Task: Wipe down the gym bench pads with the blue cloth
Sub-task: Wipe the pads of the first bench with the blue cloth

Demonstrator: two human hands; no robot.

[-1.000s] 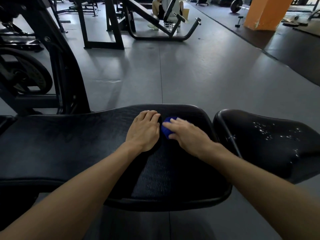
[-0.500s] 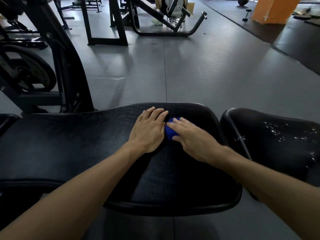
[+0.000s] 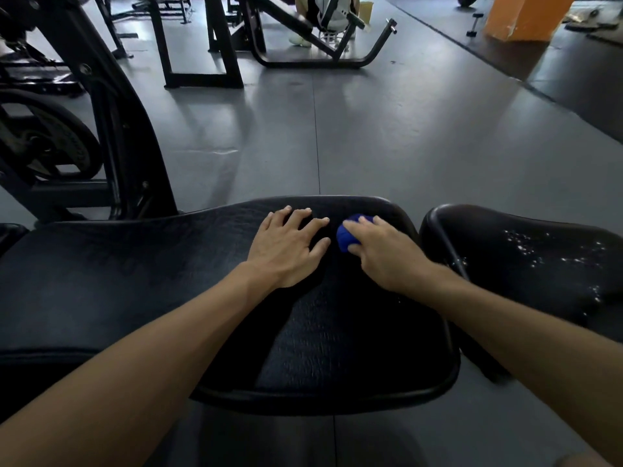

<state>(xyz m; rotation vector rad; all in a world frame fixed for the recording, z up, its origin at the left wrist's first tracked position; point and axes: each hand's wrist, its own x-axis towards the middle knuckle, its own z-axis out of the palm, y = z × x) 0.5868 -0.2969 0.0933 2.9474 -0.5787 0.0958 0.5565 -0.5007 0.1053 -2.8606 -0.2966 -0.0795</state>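
Observation:
A long black bench pad (image 3: 135, 271) stretches across the view, with a second black pad (image 3: 526, 264) to its right that carries white specks. My right hand (image 3: 384, 251) holds a bunched blue cloth (image 3: 349, 234) against the long pad near its far edge; most of the cloth is hidden under the fingers. My left hand (image 3: 286, 247) lies flat on the same pad just left of the cloth, fingers spread, a small gap between the two hands.
A black machine frame (image 3: 111, 129) with a weight plate (image 3: 43, 143) stands at the left behind the bench. Grey floor (image 3: 387, 136) lies beyond the pads. Another machine (image 3: 303, 35) with a seated person and an orange pillar (image 3: 519, 15) are far back.
My right hand has slid the cloth to the right, away from my left hand, opening a gap between them. My left hand's fingers have spread. The view has tilted down slightly.

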